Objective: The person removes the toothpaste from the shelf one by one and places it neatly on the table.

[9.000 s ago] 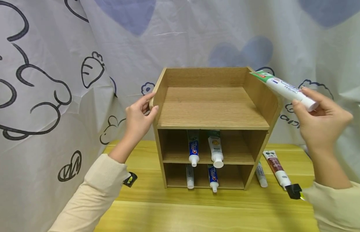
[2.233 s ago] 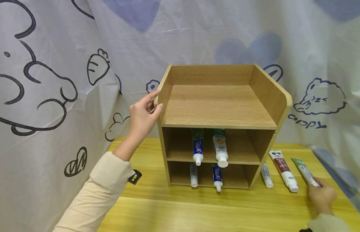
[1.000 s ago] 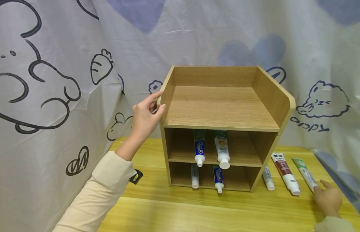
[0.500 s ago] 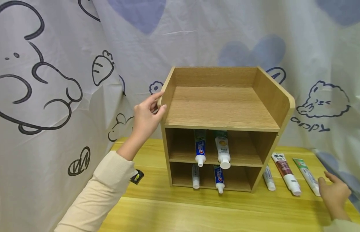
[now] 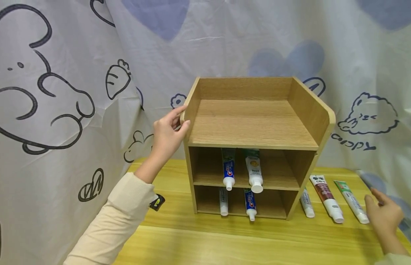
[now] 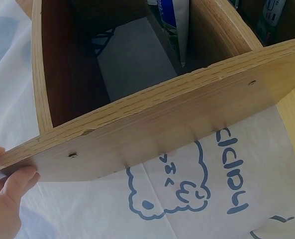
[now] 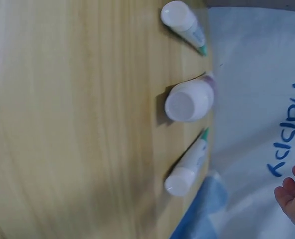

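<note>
L hand (image 5: 169, 134) is gripping the front edge of the wooden desktop shelf (image 5: 252, 123), pinching its L side panel w/ thumb & fingers. R hand (image 5: 386, 213) is holding nothing, fingers loose, & is hovering just beside the white cap of the green-and-white toothpaste tube (image 5: 351, 201), which is lying flat on the tbl (image 5: 208, 244), R of the maroon CB-1 toothpaste tube (image 5: 326, 198).

To do this well, I'd say: L hand should be bracing lightly so the shelf isn't sliding; R hand should be clearing the cap w/o nudging it, as round caps could be rolling. Tubes are lying apart, caps fwd; worth preserving.

Hard to see: shelf is partly hiding the small white tube (image 5: 306, 203); back ends of tubes inside are sitting in shadow; R-wrist cam is cutting off most of R hand; small print isn't legible.
</note>
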Tool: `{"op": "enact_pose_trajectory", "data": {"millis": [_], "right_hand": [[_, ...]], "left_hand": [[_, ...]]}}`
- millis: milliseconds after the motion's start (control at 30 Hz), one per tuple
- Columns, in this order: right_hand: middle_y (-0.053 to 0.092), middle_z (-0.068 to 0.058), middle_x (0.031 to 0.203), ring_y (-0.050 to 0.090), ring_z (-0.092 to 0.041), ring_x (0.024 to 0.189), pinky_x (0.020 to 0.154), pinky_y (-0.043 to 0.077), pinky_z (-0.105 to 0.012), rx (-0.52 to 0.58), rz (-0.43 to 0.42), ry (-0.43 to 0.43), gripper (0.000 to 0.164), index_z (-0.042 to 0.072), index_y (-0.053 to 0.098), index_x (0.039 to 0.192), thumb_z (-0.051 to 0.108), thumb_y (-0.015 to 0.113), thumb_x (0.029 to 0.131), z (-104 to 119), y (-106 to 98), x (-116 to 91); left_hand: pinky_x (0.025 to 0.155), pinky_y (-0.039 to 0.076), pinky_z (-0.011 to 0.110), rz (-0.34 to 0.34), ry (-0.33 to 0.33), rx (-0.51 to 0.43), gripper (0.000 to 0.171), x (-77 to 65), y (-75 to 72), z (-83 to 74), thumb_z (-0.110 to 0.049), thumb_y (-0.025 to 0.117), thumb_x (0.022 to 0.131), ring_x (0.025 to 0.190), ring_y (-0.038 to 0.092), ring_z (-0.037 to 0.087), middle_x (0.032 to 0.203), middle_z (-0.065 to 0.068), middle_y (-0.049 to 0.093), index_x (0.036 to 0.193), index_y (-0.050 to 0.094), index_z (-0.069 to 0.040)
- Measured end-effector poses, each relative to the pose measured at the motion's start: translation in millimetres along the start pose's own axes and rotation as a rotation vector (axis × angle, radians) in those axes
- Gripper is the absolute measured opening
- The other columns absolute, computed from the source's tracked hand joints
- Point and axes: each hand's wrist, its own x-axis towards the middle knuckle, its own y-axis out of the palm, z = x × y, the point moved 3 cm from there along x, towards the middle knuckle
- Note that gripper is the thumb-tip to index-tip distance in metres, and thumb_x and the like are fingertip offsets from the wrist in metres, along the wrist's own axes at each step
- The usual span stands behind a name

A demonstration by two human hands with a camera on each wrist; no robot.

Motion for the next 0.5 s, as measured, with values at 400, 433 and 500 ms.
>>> {"op": "enact_pose_trajectory", "data": {"millis": [400, 433, 500], "right_hand": [[0.056, 0.029, 0.108, 0.032, 0.029, 0.063, 0.058, 0.03, 0.009, 0.138, -0.071, -0.036, 0.041, 0.005, 0.058, 0.125, 0.024, 0.051, 0.089, 44, -13, -14], [0.054, 0.033, 0.104, 0.033, 0.03, 0.063, 0.06, 0.032, 0.01, 0.165, -0.081, -0.044, 0.041, 0.004, 0.058, 0.124, 0.024, 0.052, 0.089, 49, -14, -16], [0.056, 0.032, 0.103, 0.036, 0.03, 0.064, 0.064, 0.036, 0.009, 0.206, -0.094, -0.064, 0.04, 0.003, 0.059, 0.123, 0.022, 0.054, 0.089, 58, -15, -18]], "left_hand": [[0.087, 0.056, 0.028, -0.003, -0.001, -0.007, 0.038, -0.4, 0.0, -2.8, 0.001, 0.062, 0.083, 0.103, 0.065, 0.029, 0.109, 0.023, 0.065, 0.121, 0.059, 0.001], [0.087, 0.056, 0.028, -0.004, 0.001, -0.007, 0.038, -0.4, -0.1, -2.8, 0.001, 0.062, 0.083, 0.103, 0.065, 0.029, 0.109, 0.023, 0.065, 0.121, 0.059, 0.001], [0.087, 0.056, 0.029, -0.006, 0.005, -0.009, 0.038, -0.6, -0.4, -3.1, 0.001, 0.061, 0.083, 0.102, 0.065, 0.029, 0.108, 0.023, 0.066, 0.121, 0.059, 0.002]]}}
